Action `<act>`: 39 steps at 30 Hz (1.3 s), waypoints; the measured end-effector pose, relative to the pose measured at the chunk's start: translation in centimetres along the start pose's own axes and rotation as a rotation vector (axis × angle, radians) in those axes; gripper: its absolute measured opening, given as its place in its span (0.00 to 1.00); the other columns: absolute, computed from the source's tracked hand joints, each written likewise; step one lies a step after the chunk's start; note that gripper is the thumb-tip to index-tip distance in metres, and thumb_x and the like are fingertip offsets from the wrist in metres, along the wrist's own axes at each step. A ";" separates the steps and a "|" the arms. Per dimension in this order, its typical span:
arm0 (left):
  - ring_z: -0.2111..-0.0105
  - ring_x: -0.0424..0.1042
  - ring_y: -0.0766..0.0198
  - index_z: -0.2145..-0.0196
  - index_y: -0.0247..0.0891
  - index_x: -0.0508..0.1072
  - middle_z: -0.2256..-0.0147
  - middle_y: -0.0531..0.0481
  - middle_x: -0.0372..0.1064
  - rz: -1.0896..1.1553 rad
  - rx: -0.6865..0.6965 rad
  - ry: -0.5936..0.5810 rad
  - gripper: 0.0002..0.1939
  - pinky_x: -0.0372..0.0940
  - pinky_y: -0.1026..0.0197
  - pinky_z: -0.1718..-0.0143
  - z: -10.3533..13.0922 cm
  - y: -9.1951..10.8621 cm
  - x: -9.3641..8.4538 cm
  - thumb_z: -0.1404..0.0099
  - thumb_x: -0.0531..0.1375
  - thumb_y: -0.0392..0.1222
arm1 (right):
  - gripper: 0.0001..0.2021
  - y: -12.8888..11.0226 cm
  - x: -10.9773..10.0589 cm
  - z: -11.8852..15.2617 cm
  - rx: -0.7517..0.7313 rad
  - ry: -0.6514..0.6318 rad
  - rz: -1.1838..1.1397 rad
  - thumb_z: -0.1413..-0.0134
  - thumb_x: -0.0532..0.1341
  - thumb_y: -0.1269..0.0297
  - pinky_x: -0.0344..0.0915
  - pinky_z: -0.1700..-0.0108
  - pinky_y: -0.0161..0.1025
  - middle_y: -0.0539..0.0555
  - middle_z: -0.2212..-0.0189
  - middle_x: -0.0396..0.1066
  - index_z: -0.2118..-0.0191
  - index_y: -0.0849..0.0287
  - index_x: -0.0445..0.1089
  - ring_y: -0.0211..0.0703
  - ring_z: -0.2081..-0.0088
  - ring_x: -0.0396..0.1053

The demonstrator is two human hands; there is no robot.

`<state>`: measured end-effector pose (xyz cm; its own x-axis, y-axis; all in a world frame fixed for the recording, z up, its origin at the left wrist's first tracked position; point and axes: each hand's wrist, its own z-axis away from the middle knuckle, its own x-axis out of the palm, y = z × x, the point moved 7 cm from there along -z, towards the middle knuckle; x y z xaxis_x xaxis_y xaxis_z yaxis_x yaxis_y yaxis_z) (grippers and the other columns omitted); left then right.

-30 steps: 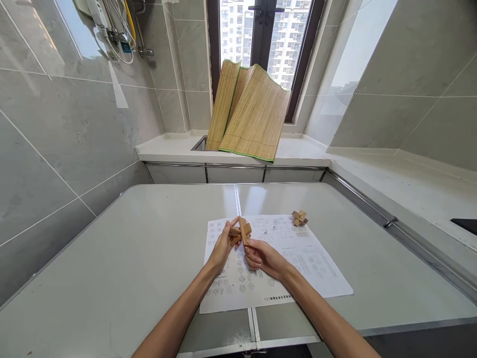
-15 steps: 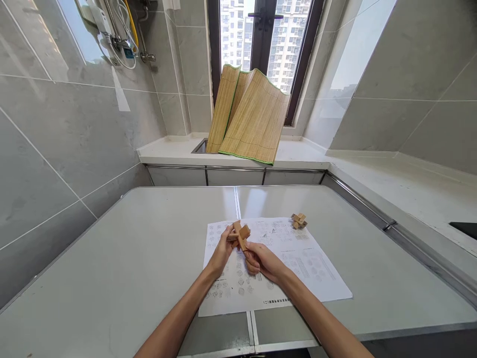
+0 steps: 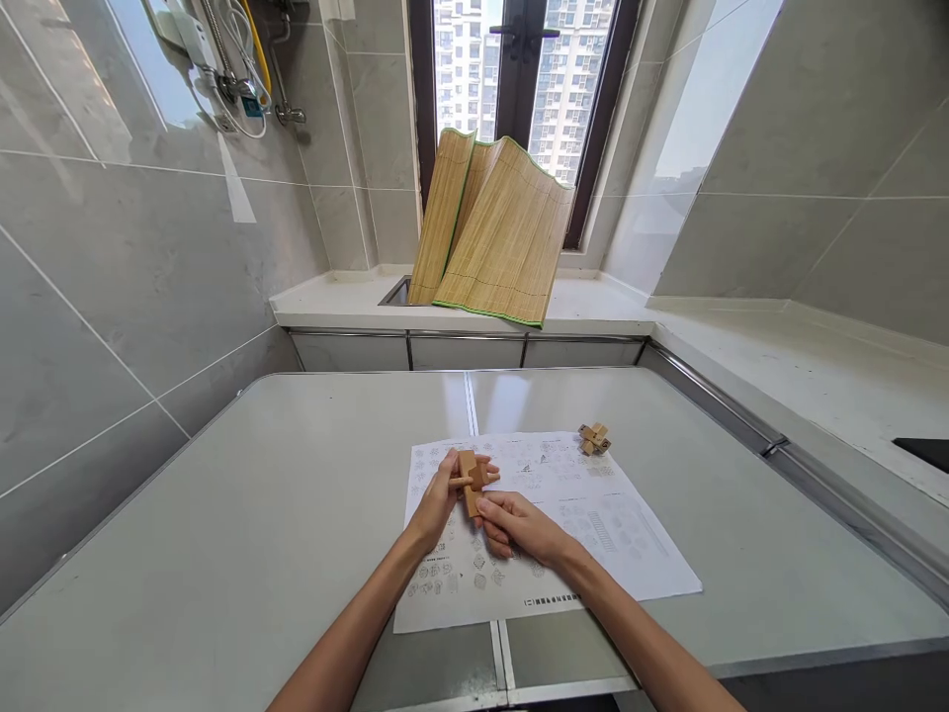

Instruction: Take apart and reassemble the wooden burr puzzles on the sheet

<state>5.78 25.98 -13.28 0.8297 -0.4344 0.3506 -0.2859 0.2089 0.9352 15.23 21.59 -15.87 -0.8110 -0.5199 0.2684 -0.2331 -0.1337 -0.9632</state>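
Note:
A wooden interlocking puzzle (image 3: 469,481) of light brown pieces is held between both hands above a printed sheet (image 3: 623,534). My left hand (image 3: 440,499) grips its left side, with some fingers behind it showing past the right side. My right hand (image 3: 515,522) pinches the lower end of an upright piece between thumb and fingers. On the sheet's far right part rests a second wooden puzzle (image 3: 594,439), its pieces crossed together, touched by neither hand.
The sheet lies on a pale table (image 3: 297,494) with a metal seam down the middle. Beyond its far edge, a bamboo mat (image 3: 508,232) stands folded on a white ledge (image 3: 333,300) by the window. A black object (image 3: 923,453) lies on the right ledge.
The held puzzle has turned, showing a broader flat face, and sits slightly lower and to the left. My left fingers now extend behind it. My right hand has shifted slightly with it.

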 end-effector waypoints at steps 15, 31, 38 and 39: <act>0.46 0.72 0.46 0.51 0.36 0.76 0.47 0.36 0.74 0.085 0.037 0.152 0.29 0.63 0.47 0.45 -1.6 -1.3 -2.5 0.32 0.56 0.66 | 0.18 -1.4 -5.1 0.0 -0.151 0.409 -0.426 0.43 0.69 0.48 0.48 0.80 0.30 0.40 0.84 0.50 0.67 0.59 0.70 0.29 0.83 0.47; 0.60 0.73 0.57 0.55 0.34 0.76 0.58 0.41 0.74 -0.015 0.023 0.156 0.25 0.67 0.54 0.54 -1.2 -0.8 -2.0 0.32 0.59 0.62 | 0.22 -3.3 -16.6 1.0 -0.246 0.695 -0.353 0.44 0.66 0.44 0.51 0.82 0.32 0.38 0.82 0.44 0.72 0.54 0.59 0.31 0.84 0.44; 0.65 0.71 0.61 0.58 0.35 0.76 0.62 0.44 0.73 -0.126 0.041 0.114 0.21 0.66 0.56 0.58 -1.0 -0.3 -1.4 0.33 0.62 0.58 | 0.27 -2.5 -13.6 1.9 -0.195 0.686 -0.028 0.45 0.61 0.32 0.50 0.80 0.34 0.41 0.81 0.51 0.71 0.53 0.58 0.34 0.83 0.51; 0.65 0.71 0.61 0.59 0.36 0.76 0.62 0.45 0.73 -0.149 0.043 0.110 0.20 0.66 0.57 0.58 -1.0 -0.3 -1.4 0.33 0.62 0.57 | 0.27 -2.3 -13.0 2.0 -0.188 0.691 0.037 0.45 0.61 0.33 0.50 0.80 0.35 0.41 0.82 0.52 0.72 0.53 0.58 0.34 0.83 0.52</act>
<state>5.21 27.40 -14.05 0.9113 -0.3584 0.2029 -0.1742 0.1109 0.9784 27.33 26.99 -17.15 -0.9599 0.1405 0.2424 -0.2370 0.0540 -0.9700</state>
